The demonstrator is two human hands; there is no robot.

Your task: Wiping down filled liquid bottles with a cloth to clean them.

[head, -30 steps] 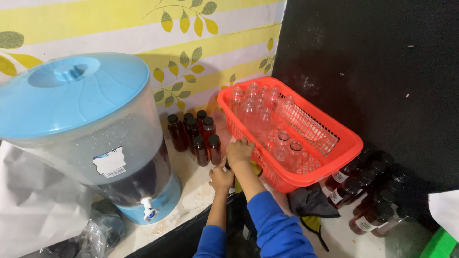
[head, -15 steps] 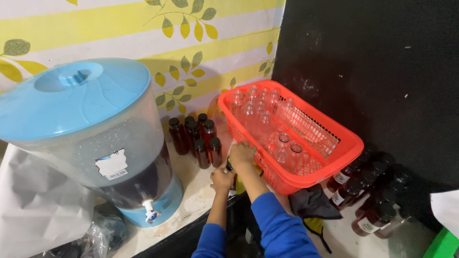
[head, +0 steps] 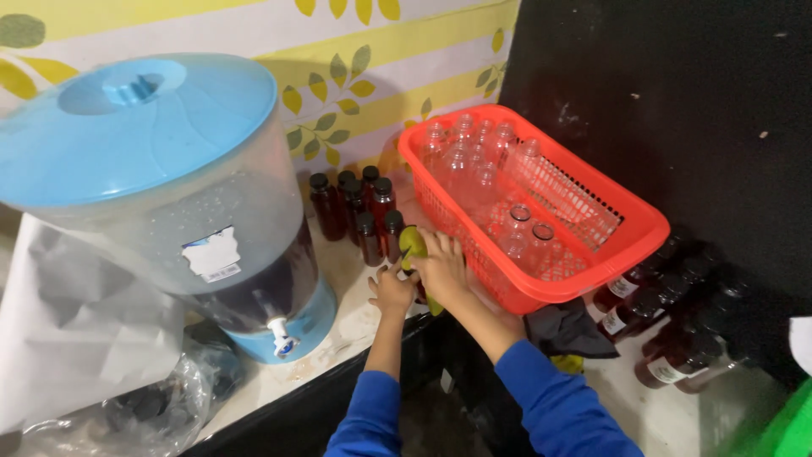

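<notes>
Both hands meet low on the tabletop (head: 338,338), just beside the near corner of the red basket (head: 592,254). The right hand (head: 441,271) is closed over a yellow-green funnel (head: 411,243), which pokes out above its fingers. The left hand (head: 392,292) curls around something small beneath it; I cannot tell what. Dark filled bottles (head: 359,207) stand just behind the hands. Clear empty bottles (head: 482,165) fill the basket. A big water dispenser with a blue lid (head: 139,127) stands to the left.

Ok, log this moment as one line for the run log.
left hand: beside dark bottle | right hand: on green funnel | red basket: clear bottles | dispenser: left
</notes>
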